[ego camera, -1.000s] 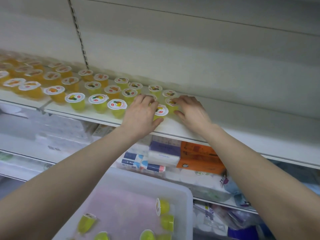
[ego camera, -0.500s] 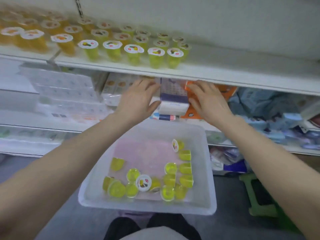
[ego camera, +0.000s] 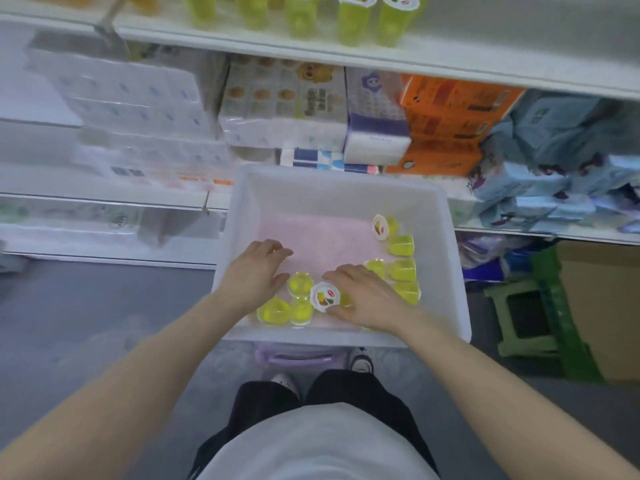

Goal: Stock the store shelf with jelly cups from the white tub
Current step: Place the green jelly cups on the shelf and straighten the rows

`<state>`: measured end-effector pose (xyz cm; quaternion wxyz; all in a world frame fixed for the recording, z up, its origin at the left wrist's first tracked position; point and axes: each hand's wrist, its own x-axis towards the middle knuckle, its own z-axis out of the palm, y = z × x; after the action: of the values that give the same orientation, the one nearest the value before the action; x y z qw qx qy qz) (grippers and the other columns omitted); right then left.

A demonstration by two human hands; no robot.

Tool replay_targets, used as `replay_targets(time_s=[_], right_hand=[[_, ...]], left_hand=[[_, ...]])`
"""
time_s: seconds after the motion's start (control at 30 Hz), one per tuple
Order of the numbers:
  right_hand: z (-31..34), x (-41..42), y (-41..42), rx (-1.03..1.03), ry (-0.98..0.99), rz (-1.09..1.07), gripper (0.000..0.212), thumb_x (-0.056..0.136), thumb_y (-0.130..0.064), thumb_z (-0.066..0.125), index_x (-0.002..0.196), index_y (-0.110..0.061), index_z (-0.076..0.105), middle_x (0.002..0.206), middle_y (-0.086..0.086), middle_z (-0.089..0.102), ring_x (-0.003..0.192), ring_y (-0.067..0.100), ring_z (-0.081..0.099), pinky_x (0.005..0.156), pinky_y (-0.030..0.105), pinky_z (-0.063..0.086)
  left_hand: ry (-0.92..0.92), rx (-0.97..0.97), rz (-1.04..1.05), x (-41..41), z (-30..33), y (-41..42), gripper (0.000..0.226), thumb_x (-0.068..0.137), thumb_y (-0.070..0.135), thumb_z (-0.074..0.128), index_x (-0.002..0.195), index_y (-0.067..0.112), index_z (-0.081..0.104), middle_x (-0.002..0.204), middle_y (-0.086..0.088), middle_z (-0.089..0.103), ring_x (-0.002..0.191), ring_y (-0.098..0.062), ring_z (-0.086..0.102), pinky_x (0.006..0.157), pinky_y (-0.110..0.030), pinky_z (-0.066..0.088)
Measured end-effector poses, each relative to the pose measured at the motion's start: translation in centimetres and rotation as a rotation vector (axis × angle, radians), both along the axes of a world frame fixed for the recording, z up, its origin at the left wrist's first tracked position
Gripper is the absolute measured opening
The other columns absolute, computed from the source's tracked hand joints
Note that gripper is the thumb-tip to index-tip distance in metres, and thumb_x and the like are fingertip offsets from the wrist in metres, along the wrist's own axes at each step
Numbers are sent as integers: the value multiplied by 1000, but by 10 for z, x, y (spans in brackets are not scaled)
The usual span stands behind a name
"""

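Both hands came down from the top shelf (ego camera: 346, 55), where they had been setting cups in a row. They dropped past the tissue packs and went into the white tub (ego camera: 453, 271). The left hand (ego camera: 254, 275) and the right hand (ego camera: 363, 296) ended up spread over the yellow jelly cups (ego camera: 300, 284) inside.

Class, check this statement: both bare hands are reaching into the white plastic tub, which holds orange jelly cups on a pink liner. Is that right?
One detail is wrong: the head view shows yellow-green jelly cups, not orange, in the white plastic tub. The left hand and right hand do reach in above the pink liner.
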<state>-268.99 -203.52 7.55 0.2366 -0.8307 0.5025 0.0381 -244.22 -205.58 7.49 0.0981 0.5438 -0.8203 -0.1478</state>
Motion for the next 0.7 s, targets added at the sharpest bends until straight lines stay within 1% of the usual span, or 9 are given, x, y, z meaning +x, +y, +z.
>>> replay_targets(time_s=[0.07,0.13,0.27,0.33,0.43,0.5,0.57,0.63,0.7], right_hand=[[-7,11,5,59,4,15,69,79,-45,68,139,-24,44,134,2,49,117,24,48,97,35,38],[-11,19,4,64,12,6,70,79,-39,71,140,-22,43,135,4,49,116,25,48,97,34,38],[-16,23,-4,8,6,-44,58,77,-31,72,130,-17,52,117,8,57,105,30,55,85,37,43],[-16,17,-6,-42,7,-96,54,76,-27,70,126,-15,54,112,10,58,101,32,55,80,36,42],[-12,5,-11,-102,15,-235,56,73,-23,69,126,-14,51,112,10,56,100,32,53,76,36,40],[-11,-5,-15,-139,-2,-336,55,72,-22,70,124,-15,52,109,10,55,99,32,53,77,37,41],[-12,-14,-15,-139,-17,-388,56,71,-20,70,124,-14,53,109,12,55,100,33,52,81,38,43],[-13,-22,-13,-148,-25,-402,58,70,-18,71,125,-13,53,110,12,54,102,33,51,84,38,44],[-15,-27,-9,-171,-29,-391,60,67,-16,72,124,-13,55,111,11,55,102,34,51,83,38,44]], left_hand=[[-24,-4,-19,5,-5,4,42,73,21,78,113,14,66,108,-8,63,96,-32,61,71,-38,55],[-43,-25,-41,6,-7,6,42,72,22,79,111,15,67,106,-6,64,96,-30,61,65,-36,55],[-77,-42,-75,6,-10,7,42,70,22,80,110,15,67,104,-6,64,93,-29,62,62,-35,55],[-91,-16,-90,5,-14,5,44,71,21,78,113,14,66,106,-8,63,94,-31,61,66,-37,56],[-72,73,-133,-5,-19,0,51,72,15,76,121,12,61,112,-13,59,96,-35,57,77,-45,53],[-113,153,-180,-17,-21,-5,61,72,7,72,130,17,55,121,-12,54,102,-35,54,85,-43,49],[-199,238,-233,-30,-22,-9,70,75,1,64,138,24,46,129,-9,47,108,-31,50,90,-39,45],[-293,294,-268,-39,-24,-13,68,80,-1,58,139,28,43,129,-7,45,111,-28,48,91,-37,44],[-353,297,-269,-46,-27,-17,60,83,0,56,135,28,46,126,-6,47,110,-27,47,88,-35,44]])
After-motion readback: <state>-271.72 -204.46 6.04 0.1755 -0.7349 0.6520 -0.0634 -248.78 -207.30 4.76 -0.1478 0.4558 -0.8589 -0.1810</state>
